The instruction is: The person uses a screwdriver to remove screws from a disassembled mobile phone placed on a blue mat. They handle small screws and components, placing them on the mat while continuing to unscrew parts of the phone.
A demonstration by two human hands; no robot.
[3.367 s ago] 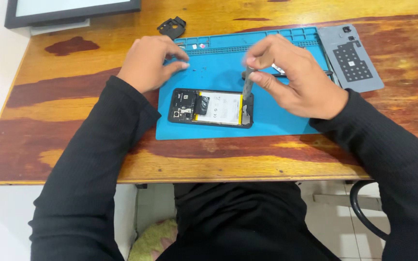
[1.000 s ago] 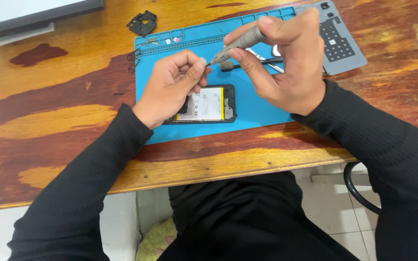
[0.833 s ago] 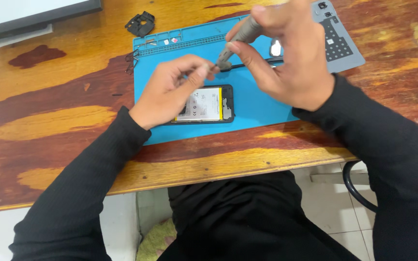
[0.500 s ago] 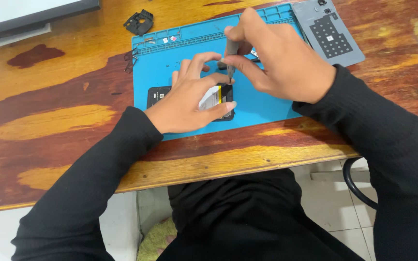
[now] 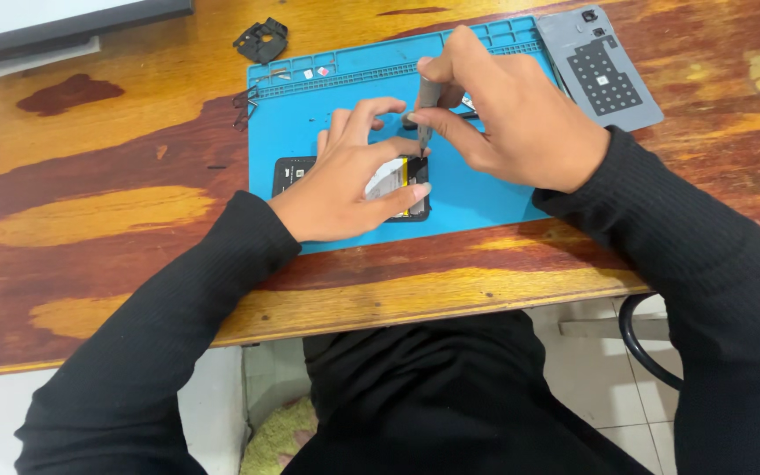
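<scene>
Head camera looks down at a wooden table (image 5: 90, 220) with a blue work mat (image 5: 494, 198) on it. An opened phone (image 5: 296, 173) lies flat on the mat, near its front edge, with its back cover off and its insides showing. The left hand (image 5: 349, 180) lies flat on top of the phone, with fingers spread, pressing it down; it is not wrapped around anything. The right hand (image 5: 512, 114) is closed around a small grey screwdriver (image 5: 427, 104). It pinches the handle between thumb and fingers and holds the tool almost straight up. The thin tip points down at the right end of the phone, just beside the left fingertips. If the tip touches a screw is too small to tell. A grey phone back cover (image 5: 604, 75) lies at the mat's far right corner, partly on the wood. A small black plastic part (image 5: 261, 40) sits on the table behind the mat. Little parts rest in the small boxes along the mat's far edge. Both arms wear black sleeves (image 5: 178, 325).
</scene>
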